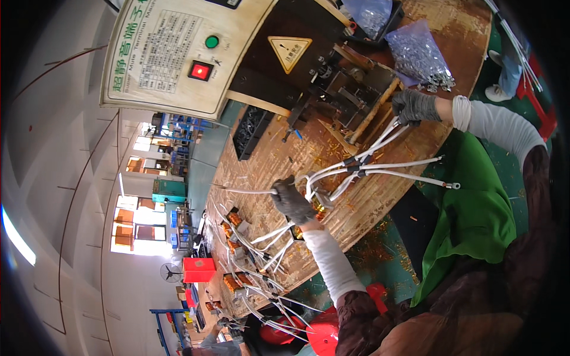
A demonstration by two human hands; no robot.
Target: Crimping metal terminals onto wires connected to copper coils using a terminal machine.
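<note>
My left hand (292, 202), in a grey glove, is closed around a white cable (248, 191); its thin end sticks out to the left over the wooden table. Closed too, my right hand (415, 107) grips the ends of several white cables (386, 138) beside the press head of a crimping machine (350, 101). Black bands tie these cables into a bundle (353, 169) lying between my hands. One cable end in the bundle carries a metal ring terminal (453, 186). My right fingers hide the tips they hold.
A clear bag of metal terminals (418, 53) lies beyond my right hand. Near the machine's base stands a black parts tray (252, 132). More white cables and orange-copper coils (233, 282) spread along the wooden table (261, 172). Another person's hand (224, 323) shows at the lower left.
</note>
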